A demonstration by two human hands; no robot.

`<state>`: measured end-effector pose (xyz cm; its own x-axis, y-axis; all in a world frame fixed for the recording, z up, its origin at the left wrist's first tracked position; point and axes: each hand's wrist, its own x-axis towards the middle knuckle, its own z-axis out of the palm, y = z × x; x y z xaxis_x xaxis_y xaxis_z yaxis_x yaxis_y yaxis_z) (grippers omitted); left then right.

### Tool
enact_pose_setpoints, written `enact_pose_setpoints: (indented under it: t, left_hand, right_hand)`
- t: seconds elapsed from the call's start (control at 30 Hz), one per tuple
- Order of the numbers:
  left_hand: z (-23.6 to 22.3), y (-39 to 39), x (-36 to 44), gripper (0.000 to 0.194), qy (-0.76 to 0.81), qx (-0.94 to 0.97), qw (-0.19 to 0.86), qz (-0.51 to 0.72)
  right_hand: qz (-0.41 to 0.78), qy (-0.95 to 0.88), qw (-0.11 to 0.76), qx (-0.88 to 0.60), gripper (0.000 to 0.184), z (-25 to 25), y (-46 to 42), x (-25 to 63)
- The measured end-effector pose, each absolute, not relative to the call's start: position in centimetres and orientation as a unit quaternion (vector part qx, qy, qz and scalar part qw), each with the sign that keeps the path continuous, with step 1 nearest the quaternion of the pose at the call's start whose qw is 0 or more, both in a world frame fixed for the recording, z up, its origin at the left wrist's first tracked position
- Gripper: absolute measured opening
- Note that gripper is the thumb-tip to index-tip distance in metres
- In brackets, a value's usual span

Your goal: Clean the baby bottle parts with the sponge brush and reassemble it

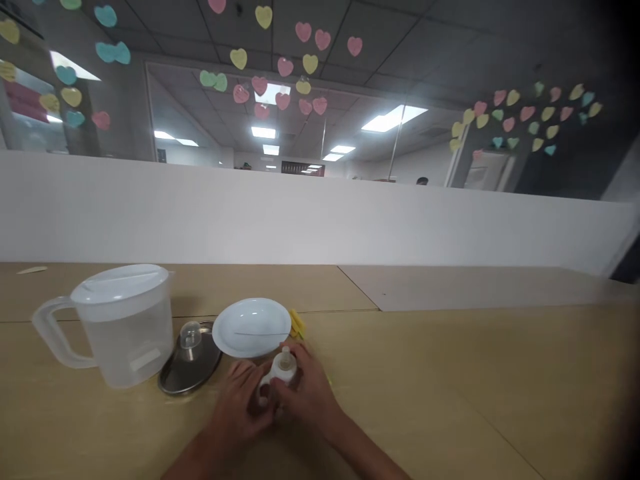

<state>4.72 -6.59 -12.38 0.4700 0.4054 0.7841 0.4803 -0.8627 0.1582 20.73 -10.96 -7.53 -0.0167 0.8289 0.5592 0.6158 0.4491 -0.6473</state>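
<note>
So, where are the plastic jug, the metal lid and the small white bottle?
plastic jug (127,340), head view, side wall.
metal lid (191,335), head view, glass knob.
small white bottle (283,370), head view, upper body.

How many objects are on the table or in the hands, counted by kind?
clear plastic pitcher: 1
metal lid with glass knob: 1
white plate: 1
yellow item: 1
small white bottle: 1
pale flat strip: 1
Total: 6

No words, brand or numbers can be read; the pale label (145,359) on the plastic pitcher (125,337) is blank or illegible.
</note>
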Motion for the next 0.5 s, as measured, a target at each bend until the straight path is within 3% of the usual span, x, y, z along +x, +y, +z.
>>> enact_pose_setpoints:
  t: [0.1,0.37,0.43,0.5]
  left_hand:
    - [-12.2,-6.7,4.6,0.042,-0.258,-0.858,0.056,-0.441]
    - [-12.7,-6.9,5.3,0.039,-0.269,-0.850,0.058,-0.450]
    - [-12.5,-7.2,5.7,0.038,-0.273,-0.846,0.056,-0.453]
    - [-11.6,-8.1,5.6,0.048,-0.288,-0.845,0.053,-0.447]
  right_hand:
    - [0.116,-0.684,0.467,-0.549,0.029,-6.6,-11.2,20.4]
    - [0.041,-0.617,0.472,-0.628,0.021,-6.8,-11.6,19.0]
    - [0.020,-0.622,0.462,-0.631,0.021,-7.3,-11.6,18.9]
    - [0.009,-0.645,0.457,-0.613,0.033,-7.4,-11.8,19.3]
